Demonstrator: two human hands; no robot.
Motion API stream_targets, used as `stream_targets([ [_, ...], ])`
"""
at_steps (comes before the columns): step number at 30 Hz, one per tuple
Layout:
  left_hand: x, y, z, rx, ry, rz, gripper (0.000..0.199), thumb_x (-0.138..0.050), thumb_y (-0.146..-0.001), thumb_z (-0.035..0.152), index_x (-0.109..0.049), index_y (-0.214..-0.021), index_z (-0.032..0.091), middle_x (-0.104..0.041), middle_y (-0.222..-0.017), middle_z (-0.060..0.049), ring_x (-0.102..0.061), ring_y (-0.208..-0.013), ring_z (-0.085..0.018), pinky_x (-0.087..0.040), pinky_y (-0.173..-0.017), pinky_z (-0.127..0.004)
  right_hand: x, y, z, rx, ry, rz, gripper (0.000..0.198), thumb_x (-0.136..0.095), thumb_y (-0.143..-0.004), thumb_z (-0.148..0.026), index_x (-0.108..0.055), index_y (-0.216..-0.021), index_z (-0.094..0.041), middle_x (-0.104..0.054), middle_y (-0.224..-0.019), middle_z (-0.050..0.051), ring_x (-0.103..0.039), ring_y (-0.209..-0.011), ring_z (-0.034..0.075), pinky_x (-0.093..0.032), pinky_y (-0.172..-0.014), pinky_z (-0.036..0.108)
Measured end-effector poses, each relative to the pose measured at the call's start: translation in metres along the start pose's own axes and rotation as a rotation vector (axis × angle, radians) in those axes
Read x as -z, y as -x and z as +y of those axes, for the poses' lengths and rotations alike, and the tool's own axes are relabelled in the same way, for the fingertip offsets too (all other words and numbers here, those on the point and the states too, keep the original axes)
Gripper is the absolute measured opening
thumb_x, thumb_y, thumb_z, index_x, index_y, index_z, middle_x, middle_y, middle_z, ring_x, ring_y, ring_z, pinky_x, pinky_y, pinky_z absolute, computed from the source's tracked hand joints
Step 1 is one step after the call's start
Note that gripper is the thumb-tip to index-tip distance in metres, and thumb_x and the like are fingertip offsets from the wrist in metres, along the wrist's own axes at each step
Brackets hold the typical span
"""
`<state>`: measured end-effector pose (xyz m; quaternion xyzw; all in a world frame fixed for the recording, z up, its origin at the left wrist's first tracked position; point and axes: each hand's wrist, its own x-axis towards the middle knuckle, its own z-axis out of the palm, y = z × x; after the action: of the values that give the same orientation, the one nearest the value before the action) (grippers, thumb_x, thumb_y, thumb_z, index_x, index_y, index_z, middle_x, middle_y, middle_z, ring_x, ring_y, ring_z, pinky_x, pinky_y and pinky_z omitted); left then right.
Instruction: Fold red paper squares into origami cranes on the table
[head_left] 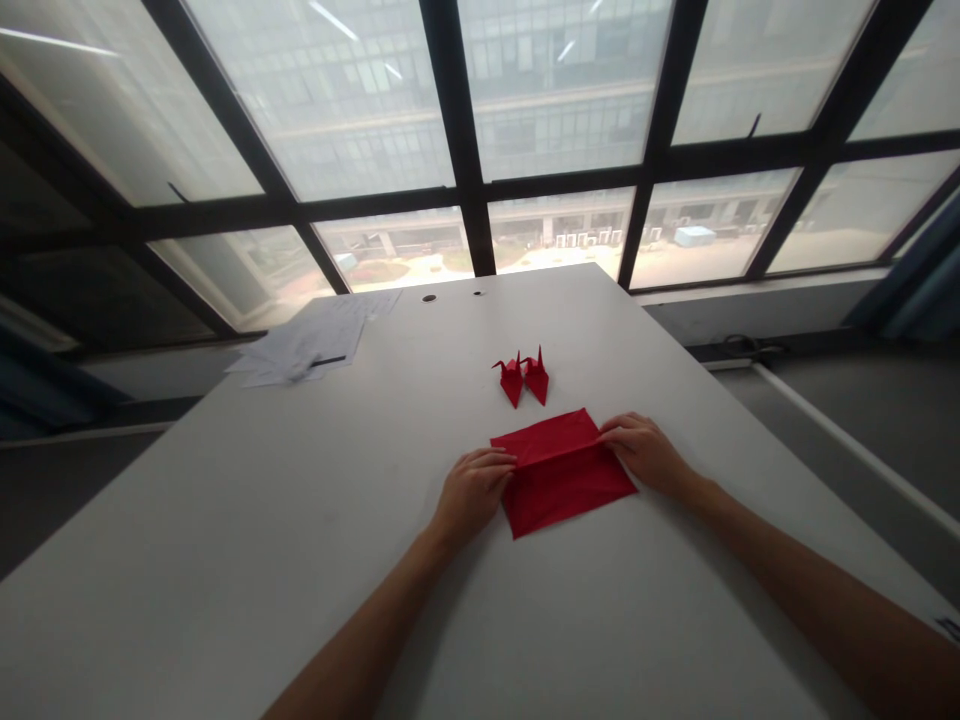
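A sheet of red origami paper (570, 490) lies on the white table, with a raised crease running across it from left to right. My left hand (472, 490) pinches the left end of that crease, its fingers closed on the paper's edge. At the opposite end, my right hand (641, 448) grips the crease between thumb and fingers. Just beyond the paper stand two folded red paper cranes, a left crane (511, 384) and a right crane (536, 380), side by side and close together.
Loose white papers (307, 335) are spread at the table's far left, with a dark pen (328, 361) on them. Two small round holes pierce the white table (262, 520) near its far edge. Beyond it rise large dark-framed windows (469, 150).
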<state>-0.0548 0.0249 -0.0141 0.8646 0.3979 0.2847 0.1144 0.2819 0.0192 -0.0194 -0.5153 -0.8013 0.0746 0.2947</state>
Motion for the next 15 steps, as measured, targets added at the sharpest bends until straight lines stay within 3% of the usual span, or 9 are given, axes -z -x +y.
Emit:
stream_targets([
  [3,0.006,0.0,0.008,0.001,-0.046,0.001,0.021,-0.057,-0.095,0.027,-0.078,-0.097,0.028,-0.076,-0.107,-0.002,-0.068,-0.103,-0.021,-0.052,-0.098,-0.041,-0.002,0.005,-0.015,-0.164,0.106,0.145,0.021,-0.052,-0.093,-0.024,-0.072,-0.099,-0.021,-0.07,-0.102,0.009,-0.061,-0.098,0.026,-0.047,-0.09,0.042],
  [5,0.011,0.0,0.017,-0.022,-0.046,-0.036,0.024,-0.055,-0.096,0.03,-0.079,-0.094,0.028,-0.077,-0.103,-0.003,-0.069,-0.099,-0.021,-0.052,-0.096,-0.04,-0.005,0.011,-0.031,-0.216,0.144,0.144,0.021,-0.052,-0.095,-0.03,-0.071,-0.097,-0.021,-0.069,-0.098,0.01,-0.06,-0.094,0.026,-0.047,-0.087,0.042],
  [9,0.019,0.002,0.031,-0.194,0.122,-0.273,0.031,-0.048,-0.101,0.037,-0.077,-0.099,0.026,-0.077,-0.102,-0.005,-0.07,-0.095,-0.019,-0.051,-0.095,-0.035,-0.011,0.022,-0.058,-0.11,0.118,-0.03,0.031,-0.063,-0.089,-0.038,-0.068,-0.116,-0.025,-0.067,-0.119,0.01,-0.058,-0.11,0.03,-0.044,-0.096,0.047],
  [13,0.019,0.001,0.026,-0.137,0.079,-0.174,0.031,-0.053,-0.099,0.037,-0.067,-0.126,0.028,-0.069,-0.128,-0.005,-0.062,-0.12,-0.022,-0.044,-0.107,-0.04,-0.013,0.022,-0.061,0.084,0.003,-0.184,0.042,-0.059,-0.092,-0.026,-0.061,-0.133,-0.029,-0.058,-0.141,0.007,-0.049,-0.133,0.028,-0.029,-0.115,0.053],
  [15,0.018,0.0,0.019,-0.112,0.024,-0.207,0.053,-0.062,-0.094,0.042,-0.051,-0.144,0.029,-0.054,-0.147,-0.006,-0.048,-0.138,-0.025,-0.036,-0.116,-0.045,-0.011,0.021,-0.057,0.121,-0.03,-0.233,0.044,-0.055,-0.094,-0.024,-0.058,-0.137,-0.029,-0.055,-0.146,0.005,-0.044,-0.139,0.026,-0.024,-0.119,0.052],
])
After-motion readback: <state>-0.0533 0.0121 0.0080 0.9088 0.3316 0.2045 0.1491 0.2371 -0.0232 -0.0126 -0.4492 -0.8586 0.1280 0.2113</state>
